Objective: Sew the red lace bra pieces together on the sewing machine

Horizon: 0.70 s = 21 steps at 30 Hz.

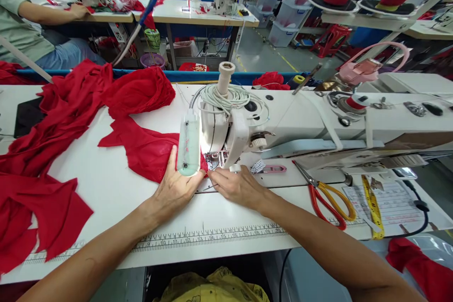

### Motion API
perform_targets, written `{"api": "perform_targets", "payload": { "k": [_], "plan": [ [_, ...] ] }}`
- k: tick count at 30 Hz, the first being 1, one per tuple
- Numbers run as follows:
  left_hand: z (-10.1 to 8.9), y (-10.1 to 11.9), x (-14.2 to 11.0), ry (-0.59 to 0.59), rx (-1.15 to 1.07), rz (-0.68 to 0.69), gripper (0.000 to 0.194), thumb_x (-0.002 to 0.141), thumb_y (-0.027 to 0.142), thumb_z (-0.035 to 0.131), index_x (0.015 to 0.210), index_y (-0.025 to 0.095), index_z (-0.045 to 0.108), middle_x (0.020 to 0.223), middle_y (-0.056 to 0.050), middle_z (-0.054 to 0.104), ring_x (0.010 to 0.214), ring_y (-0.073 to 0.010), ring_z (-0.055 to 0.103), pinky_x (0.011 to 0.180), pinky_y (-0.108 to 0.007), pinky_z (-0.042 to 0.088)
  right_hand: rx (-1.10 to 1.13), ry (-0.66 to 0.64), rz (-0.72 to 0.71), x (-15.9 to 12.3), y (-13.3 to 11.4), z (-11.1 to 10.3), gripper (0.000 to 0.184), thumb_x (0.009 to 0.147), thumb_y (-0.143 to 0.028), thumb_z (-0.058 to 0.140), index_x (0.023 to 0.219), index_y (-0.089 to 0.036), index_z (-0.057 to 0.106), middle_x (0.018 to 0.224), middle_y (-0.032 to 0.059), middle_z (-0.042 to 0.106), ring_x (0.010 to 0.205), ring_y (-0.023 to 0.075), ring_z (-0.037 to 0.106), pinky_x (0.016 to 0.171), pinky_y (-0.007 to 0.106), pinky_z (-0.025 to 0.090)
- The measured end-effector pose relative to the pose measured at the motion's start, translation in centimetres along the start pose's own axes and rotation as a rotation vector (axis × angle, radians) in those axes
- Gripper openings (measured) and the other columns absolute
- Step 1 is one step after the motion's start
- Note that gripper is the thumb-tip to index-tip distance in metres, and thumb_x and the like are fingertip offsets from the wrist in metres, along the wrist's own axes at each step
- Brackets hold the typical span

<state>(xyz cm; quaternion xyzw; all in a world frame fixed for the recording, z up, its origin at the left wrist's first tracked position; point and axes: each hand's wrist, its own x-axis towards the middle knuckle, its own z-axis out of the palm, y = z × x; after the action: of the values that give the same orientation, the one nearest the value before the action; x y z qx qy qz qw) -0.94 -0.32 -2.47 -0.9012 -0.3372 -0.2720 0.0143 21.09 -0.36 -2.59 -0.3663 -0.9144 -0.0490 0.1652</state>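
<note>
At the white sewing machine [238, 139], a piece of red fabric [150, 148] lies flat on the table with its right edge by the presser foot [214, 159]. My left hand [179, 184] rests on this fabric with fingers spread, partly hidden behind a pale green guard plate [188, 146]. My right hand [239, 186] is just right of the needle area, its fingers pressed together at the fabric's edge. Whatever lies under those fingertips is too small to make out.
Heaped red fabric [71, 108] covers the table's left side. Scissors with red and orange handles [332, 200], a pink-handled tool [274, 169] and a yellow tape measure [372, 207] lie at the right. Across the way, a co-worker's arm [53, 12] reaches over another table.
</note>
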Motion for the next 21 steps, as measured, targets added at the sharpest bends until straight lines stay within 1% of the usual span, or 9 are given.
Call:
{"api": "perform_targets", "payload": {
  "k": [3, 6, 7, 9, 12, 16, 19, 21],
  "plan": [
    [-0.4, 0.0, -0.2, -0.037, 0.013, 0.026, 0.032, 0.097, 0.010, 0.042, 0.118, 0.020, 0.065, 0.091, -0.005, 0.070, 0.088, -0.0195, 0.066, 0.111, -0.069, 0.038, -0.040, 0.059, -0.056, -0.4, -0.2, -0.1, 0.024, 0.096, -0.013, 0.045, 0.105, -0.015, 0.068, 0.069, 0.0001, 0.063, 0.058, 0.0126, 0.050, 0.050, 0.030, 0.028],
    [-0.9, 0.1, 0.0, -0.059, 0.086, 0.088, 0.032, 0.094, 0.005, 0.044, 0.114, 0.017, 0.067, 0.100, -0.009, 0.071, 0.098, -0.0224, 0.066, 0.105, -0.062, 0.048, -0.065, 0.121, -0.051, -0.5, -0.5, 0.1, 0.025, 0.095, -0.016, 0.050, 0.112, -0.012, 0.068, 0.067, 0.0000, 0.062, 0.059, 0.0130, 0.052, 0.050, 0.030, 0.031],
    [-1.0, 0.1, 0.1, -0.064, 0.103, 0.105, 0.032, 0.094, 0.004, 0.044, 0.112, 0.016, 0.068, 0.103, -0.010, 0.071, 0.101, -0.0234, 0.066, 0.103, -0.060, 0.050, -0.068, 0.125, -0.047, -0.5, -0.5, 0.1, 0.025, 0.095, -0.017, 0.051, 0.113, -0.011, 0.068, 0.066, 0.0001, 0.062, 0.060, 0.0131, 0.052, 0.050, 0.030, 0.032],
    [-0.9, 0.1, -0.1, -0.088, 0.106, 0.115, 0.033, 0.093, 0.002, 0.044, 0.112, 0.016, 0.068, 0.103, -0.010, 0.072, 0.100, -0.0229, 0.067, 0.102, -0.057, 0.052, -0.064, 0.115, -0.036, -0.6, -0.5, 0.2, 0.026, 0.094, -0.018, 0.052, 0.114, -0.011, 0.068, 0.067, 0.0003, 0.064, 0.060, 0.0134, 0.053, 0.050, 0.030, 0.034],
    [-0.3, -0.2, -1.0, -0.115, 0.071, 0.075, 0.037, 0.094, 0.001, 0.043, 0.117, 0.018, 0.067, 0.100, -0.007, 0.074, 0.097, -0.0209, 0.068, 0.106, -0.059, 0.048, -0.055, 0.094, -0.025, -0.7, -0.4, 0.1, 0.029, 0.094, -0.020, 0.052, 0.118, -0.012, 0.067, 0.069, 0.0009, 0.067, 0.061, 0.0139, 0.054, 0.051, 0.030, 0.037],
    [0.7, -0.5, -2.1, -0.075, 0.049, 0.045, 0.035, 0.094, 0.004, 0.046, 0.121, 0.017, 0.064, 0.122, -0.010, 0.071, 0.115, -0.0259, 0.063, 0.111, -0.066, 0.040, -0.018, 0.030, -0.014, -1.0, -0.3, 0.3, 0.030, 0.094, -0.021, 0.052, 0.120, -0.018, 0.068, 0.070, 0.0030, 0.069, 0.065, 0.0153, 0.057, 0.054, 0.028, 0.041],
    [0.9, -0.7, -2.3, -0.037, 0.031, 0.028, 0.038, 0.095, 0.004, 0.047, 0.125, 0.021, 0.062, 0.127, -0.009, 0.069, 0.121, -0.0264, 0.062, 0.115, -0.073, 0.028, 0.024, 0.011, 0.013, -1.2, -0.3, 0.5, 0.033, 0.093, -0.022, 0.054, 0.123, -0.022, 0.067, 0.072, 0.0045, 0.070, 0.066, 0.0170, 0.058, 0.058, 0.028, 0.045],
    [0.7, -0.8, -2.3, -0.047, 0.004, 0.022, 0.041, 0.094, 0.004, 0.050, 0.128, 0.024, 0.061, 0.128, -0.009, 0.069, 0.121, -0.0262, 0.062, 0.116, -0.073, 0.024, 0.044, 0.013, 0.030, -1.2, -0.4, 0.5, 0.035, 0.092, -0.022, 0.055, 0.125, -0.022, 0.066, 0.070, 0.0047, 0.069, 0.067, 0.0178, 0.058, 0.058, 0.029, 0.045]
  ]
}}
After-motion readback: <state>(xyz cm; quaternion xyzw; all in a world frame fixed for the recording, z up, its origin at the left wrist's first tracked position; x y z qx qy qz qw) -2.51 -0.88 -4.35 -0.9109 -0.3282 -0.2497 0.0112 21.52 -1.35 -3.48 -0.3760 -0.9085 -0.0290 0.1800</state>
